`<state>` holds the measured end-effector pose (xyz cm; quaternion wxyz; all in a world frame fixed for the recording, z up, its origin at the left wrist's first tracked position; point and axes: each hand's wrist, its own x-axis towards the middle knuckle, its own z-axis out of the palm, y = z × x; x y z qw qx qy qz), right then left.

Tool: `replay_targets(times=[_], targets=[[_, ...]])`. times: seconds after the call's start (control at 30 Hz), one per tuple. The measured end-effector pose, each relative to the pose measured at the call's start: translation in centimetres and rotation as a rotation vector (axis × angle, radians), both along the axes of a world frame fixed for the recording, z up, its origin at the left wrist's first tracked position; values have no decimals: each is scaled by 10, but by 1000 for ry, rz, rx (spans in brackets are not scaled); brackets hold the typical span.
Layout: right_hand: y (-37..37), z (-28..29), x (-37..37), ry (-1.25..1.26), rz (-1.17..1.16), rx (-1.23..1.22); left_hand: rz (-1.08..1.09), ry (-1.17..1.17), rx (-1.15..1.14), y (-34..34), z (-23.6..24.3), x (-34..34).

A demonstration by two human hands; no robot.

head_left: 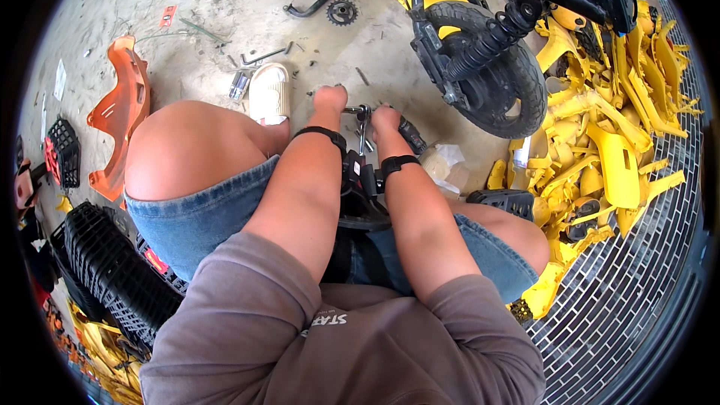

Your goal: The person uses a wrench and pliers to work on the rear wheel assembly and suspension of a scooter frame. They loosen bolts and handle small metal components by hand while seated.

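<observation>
My left hand (330, 96) is closed beside a silver metal piece (364, 114) with a short crossbar and a shaft running down toward me. The end of the crossbar meets my left fingers. My right hand (386, 118) is closed just right of that piece; what its fingers hold is hidden. Below both hands, between my legs, is a black part (364, 184) partly covered by my forearms. A dark elongated object (411, 135) lies against the far side of my right wrist; its kind is unclear.
A frame with a black wheel (502, 90) stands ahead right. Yellow plastic parts (619, 165) are heaped on the right. Orange panel (124, 105), black crates (112, 270) lie left. Hex keys (262, 55), a sprocket (342, 12) and a curved black bar (313, 0) lie ahead.
</observation>
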<state>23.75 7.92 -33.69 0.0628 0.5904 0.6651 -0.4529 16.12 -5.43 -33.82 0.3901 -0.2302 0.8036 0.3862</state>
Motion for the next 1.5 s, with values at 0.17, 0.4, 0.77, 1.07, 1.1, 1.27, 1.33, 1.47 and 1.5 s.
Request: replay_targets(times=[0.17, 0.4, 0.77, 1.07, 1.1, 1.27, 1.33, 1.47, 1.5], targets=[[31, 11, 8, 33, 217, -190, -148, 30, -88, -14, -5, -4], [26, 81, 19, 70, 316, -305, -421, 186, -105, -14, 47, 3], [31, 51, 22, 30, 483, -344, -231, 203, -198, -27, 32, -34], [54, 39, 12, 31, 459, -430, -94, 541, -228, 37, 2, -119], [58, 42, 10, 39, 444, -448, -81, 564, -226, 44, 2, -124], [72, 57, -4, 85, 327, -558, -232, 436, -320, 56, -23, -155], [71, 67, -12, 135, 234, -594, -327, 476, -321, 57, -20, -159], [61, 92, -34, 294, 307, -536, -314, 509, -260, 56, -13, -159], [57, 97, -40, 325, 344, -500, -359, 514, -248, 58, -11, -156]])
